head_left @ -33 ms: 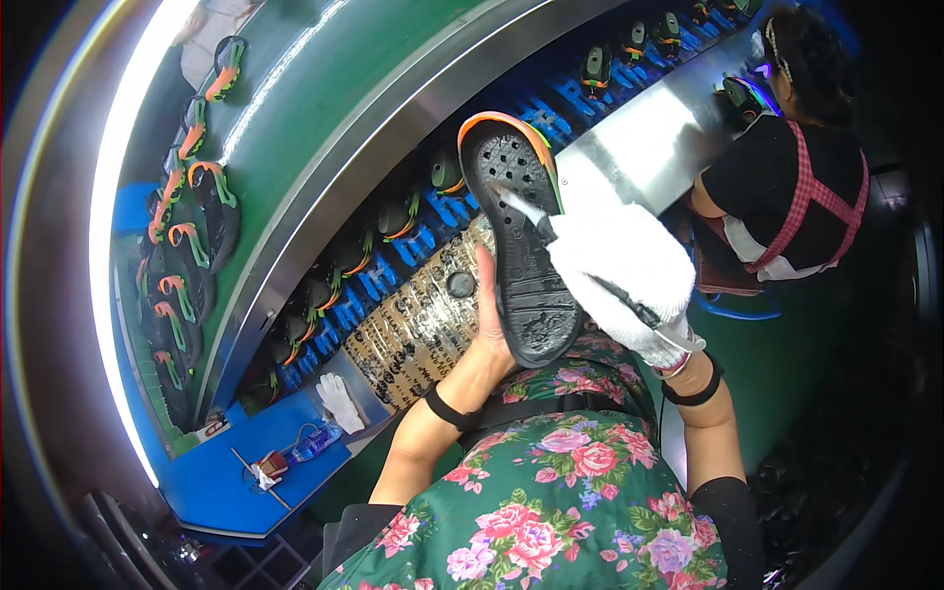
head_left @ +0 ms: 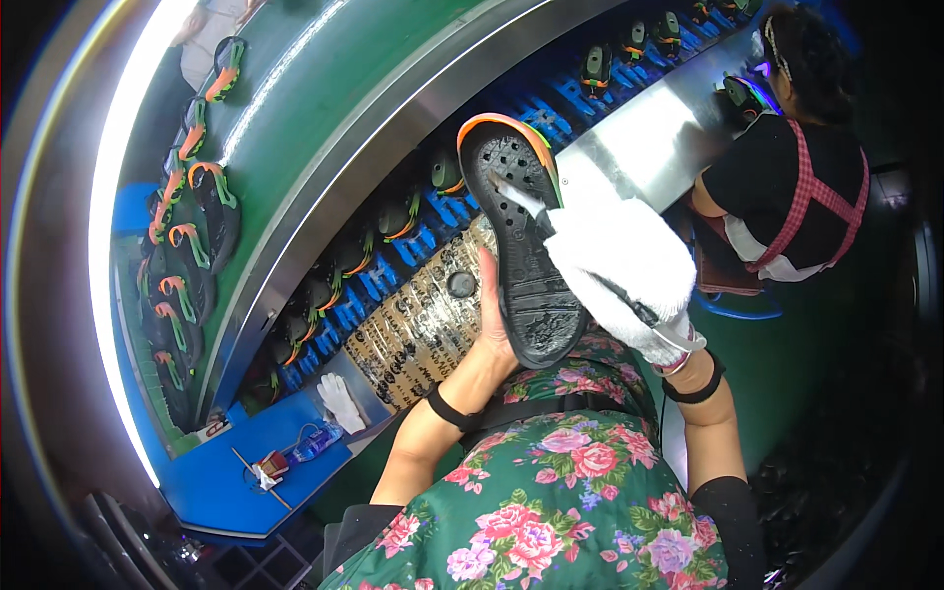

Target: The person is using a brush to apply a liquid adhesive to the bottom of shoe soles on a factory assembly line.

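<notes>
A black shoe sole (head_left: 536, 261) with an orange and lime rim stands tilted before me, its wide, hole-dotted end upward. My left hand (head_left: 492, 310), bare, grips it along the left edge near the narrow end; most of its fingers are hidden behind the sole. In a white knit glove, my right hand (head_left: 624, 270) is closed around a slim brush (head_left: 521, 199). The bristles lie against the sole's upper part among the holes. Wet-looking, glossy patches show at the narrow end.
Patterned tape covers a surface (head_left: 418, 334) beneath the sole. Behind runs a line of shoes on blue holders (head_left: 369, 307). A green conveyor (head_left: 295, 118) carries more shoes at left. A white glove (head_left: 341, 401) lies near a blue table (head_left: 211, 487). A co-worker (head_left: 806, 187) sits at right.
The brush tip has shifted slightly up and left across the holes. The sole and my left hand have hardly moved.
</notes>
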`<state>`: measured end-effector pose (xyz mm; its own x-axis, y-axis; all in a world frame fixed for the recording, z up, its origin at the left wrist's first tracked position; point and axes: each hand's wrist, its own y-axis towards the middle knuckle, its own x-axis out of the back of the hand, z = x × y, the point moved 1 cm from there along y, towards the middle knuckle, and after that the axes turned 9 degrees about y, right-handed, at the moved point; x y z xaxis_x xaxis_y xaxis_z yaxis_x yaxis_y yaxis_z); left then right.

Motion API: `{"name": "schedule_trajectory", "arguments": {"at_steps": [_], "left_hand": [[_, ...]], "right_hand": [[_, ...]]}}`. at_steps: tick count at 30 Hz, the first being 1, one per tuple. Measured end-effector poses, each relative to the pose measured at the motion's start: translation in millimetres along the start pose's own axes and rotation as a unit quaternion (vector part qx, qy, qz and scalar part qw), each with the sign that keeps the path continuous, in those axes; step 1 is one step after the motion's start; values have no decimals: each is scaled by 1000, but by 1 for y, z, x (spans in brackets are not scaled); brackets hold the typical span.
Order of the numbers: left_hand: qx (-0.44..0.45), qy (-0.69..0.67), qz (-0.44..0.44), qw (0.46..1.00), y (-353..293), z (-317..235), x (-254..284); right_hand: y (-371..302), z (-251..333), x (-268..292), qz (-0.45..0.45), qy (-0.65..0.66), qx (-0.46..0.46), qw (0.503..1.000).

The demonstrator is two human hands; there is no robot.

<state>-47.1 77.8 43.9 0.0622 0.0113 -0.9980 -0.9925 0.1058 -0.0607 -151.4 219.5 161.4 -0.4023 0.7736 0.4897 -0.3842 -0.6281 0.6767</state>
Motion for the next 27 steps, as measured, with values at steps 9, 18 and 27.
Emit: {"name": "schedule_trajectory", "arguments": {"at_steps": [9, 18, 27], "left_hand": [[-18, 236, -214, 948, -7, 12, -4], [-5, 133, -81, 988, 0, 2, 13], [-98, 266, -102, 954, 23, -7, -11]], "right_hand": [[-13, -3, -28, 40, 39, -35, 998], [-4, 4, -13, 13, 46, -13, 999], [-4, -2, -13, -35, 53, -32, 997]]}}
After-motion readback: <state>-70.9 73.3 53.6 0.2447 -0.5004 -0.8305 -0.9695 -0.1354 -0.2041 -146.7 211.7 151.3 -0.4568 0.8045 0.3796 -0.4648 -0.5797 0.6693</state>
